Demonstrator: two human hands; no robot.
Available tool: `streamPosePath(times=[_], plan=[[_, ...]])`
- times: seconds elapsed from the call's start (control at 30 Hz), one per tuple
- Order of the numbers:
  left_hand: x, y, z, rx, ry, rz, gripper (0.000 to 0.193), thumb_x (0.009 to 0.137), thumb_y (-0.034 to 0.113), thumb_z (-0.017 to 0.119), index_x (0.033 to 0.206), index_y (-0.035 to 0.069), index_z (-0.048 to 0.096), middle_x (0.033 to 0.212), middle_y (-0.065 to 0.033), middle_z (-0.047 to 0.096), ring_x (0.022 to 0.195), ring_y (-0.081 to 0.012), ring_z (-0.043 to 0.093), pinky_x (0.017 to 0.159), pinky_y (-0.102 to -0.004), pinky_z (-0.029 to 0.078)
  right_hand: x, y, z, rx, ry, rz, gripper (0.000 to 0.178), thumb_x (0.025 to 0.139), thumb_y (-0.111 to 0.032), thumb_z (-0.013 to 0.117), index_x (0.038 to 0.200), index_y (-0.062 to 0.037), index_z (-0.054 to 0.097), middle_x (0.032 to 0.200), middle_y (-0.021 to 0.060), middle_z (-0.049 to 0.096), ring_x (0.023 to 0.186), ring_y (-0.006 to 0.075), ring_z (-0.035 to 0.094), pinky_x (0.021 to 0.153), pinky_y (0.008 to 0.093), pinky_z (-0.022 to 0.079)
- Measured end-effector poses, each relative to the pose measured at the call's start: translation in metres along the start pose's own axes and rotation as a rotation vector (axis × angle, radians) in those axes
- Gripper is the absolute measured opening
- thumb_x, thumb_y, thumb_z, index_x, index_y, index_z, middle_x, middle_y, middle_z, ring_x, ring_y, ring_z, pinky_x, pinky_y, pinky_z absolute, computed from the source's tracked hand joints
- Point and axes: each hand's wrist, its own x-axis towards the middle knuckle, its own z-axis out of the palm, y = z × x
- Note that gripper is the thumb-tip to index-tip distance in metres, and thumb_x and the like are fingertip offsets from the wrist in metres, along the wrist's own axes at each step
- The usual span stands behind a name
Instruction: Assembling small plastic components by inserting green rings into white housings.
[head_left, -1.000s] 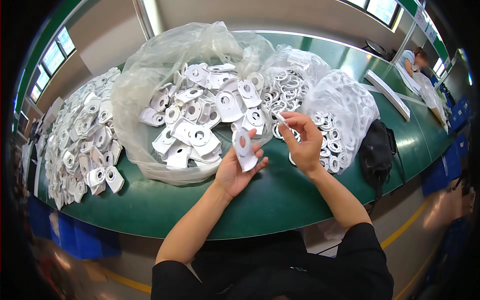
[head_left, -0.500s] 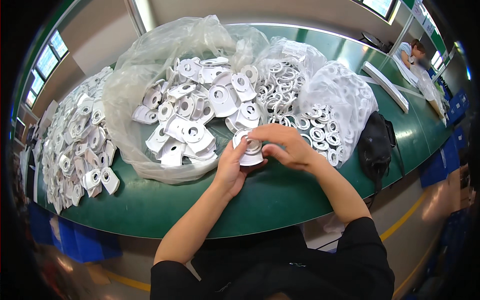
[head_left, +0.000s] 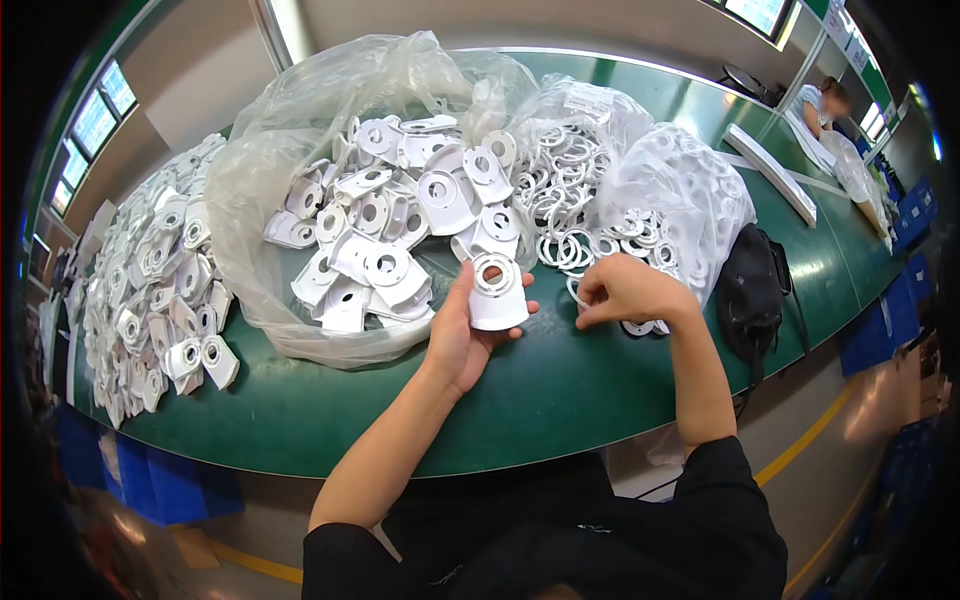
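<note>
My left hand (head_left: 461, 335) is closed around a white plastic housing (head_left: 498, 305), a flat piece with a round collar and hole at its top and a flared lower end. Some fingertips show past its right edge. To the right, my right hand (head_left: 637, 292) pinches a thin white ring (head_left: 574, 291) at the near edge of a spread of loose rings. The fingers cover part of that ring. More white rings (head_left: 565, 248) lie just beyond this hand, and a few show under it.
Many similar white housings (head_left: 385, 265) lie in a large open clear plastic bag (head_left: 250, 290). Another heap of housings (head_left: 160, 290) is at the left. Bagged rings (head_left: 680, 180) stand at the right, beside a black pouch (head_left: 750, 300). A person (head_left: 815, 110) sits at the far right.
My right hand has left the housing and moved right to the loose rings, where it now pinches one. The left hand still holds the housing, nearly in place.
</note>
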Motion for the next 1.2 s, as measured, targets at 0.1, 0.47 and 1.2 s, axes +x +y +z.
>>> streamPosePath(times=[0.1,0.47,1.2], plan=[[0.001,-0.005,0.001,0.097,0.028,0.028,0.036,0.1,0.025,0.04,0.129,0.005,0.04,0.123,-0.0155,0.056,0.097,-0.0268,0.064,0.067,-0.03,0.054,0.004,-0.002,0.0,0.191,0.254,-0.077,0.021,0.074,-0.016,0.076,0.075,0.0007,0.064,0.065,0.0044,0.06,0.06,0.0127,0.056,0.057,0.0277,0.043],[-0.003,-0.007,0.008,0.267,-0.131,-0.065,0.063,0.079,-0.006,0.05,0.138,0.005,0.029,0.126,-0.0163,0.053,0.107,-0.0288,0.062,0.077,-0.0314,0.056,0.021,-0.022,0.021,0.445,0.584,-0.307,0.009,0.089,-0.005,0.06,0.096,0.0007,0.06,0.086,0.0066,0.064,0.078,0.0128,0.06,0.072,0.0263,0.048],[-0.004,-0.01,0.007,0.292,-0.291,-0.153,0.052,0.092,0.008,0.044,0.141,0.007,0.025,0.117,-0.0164,0.058,0.094,-0.0234,0.067,0.055,-0.0214,0.048,0.027,-0.023,0.034,0.159,0.506,-0.562,0.009,0.08,-0.007,0.069,0.088,-0.004,0.067,0.084,0.0067,0.055,0.073,0.0208,0.057,0.063,0.0298,0.046]])
